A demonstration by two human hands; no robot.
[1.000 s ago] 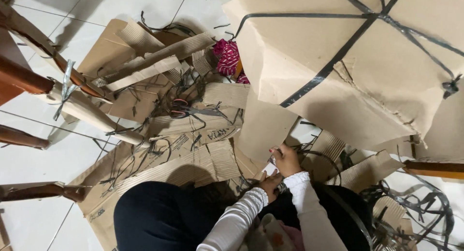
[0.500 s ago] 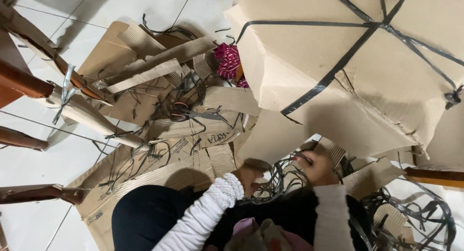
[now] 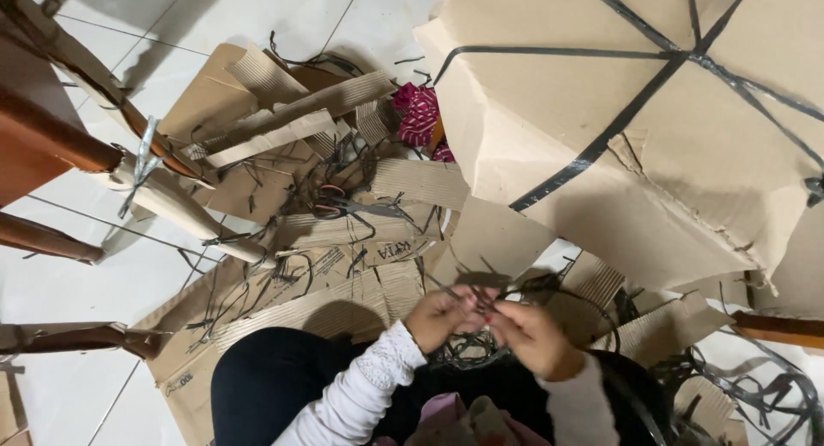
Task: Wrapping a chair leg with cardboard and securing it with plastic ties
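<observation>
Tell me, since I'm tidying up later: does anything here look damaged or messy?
Yes. The big strapped cardboard package is torn along its lower edge. Ripped cardboard pieces and cut black strapping litter the floor, with scissors lying among them. Both hands hold a strap tangle.

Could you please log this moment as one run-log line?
left hand: pinching black strap | right hand: pinching same strap | scissors: on cardboard
</observation>
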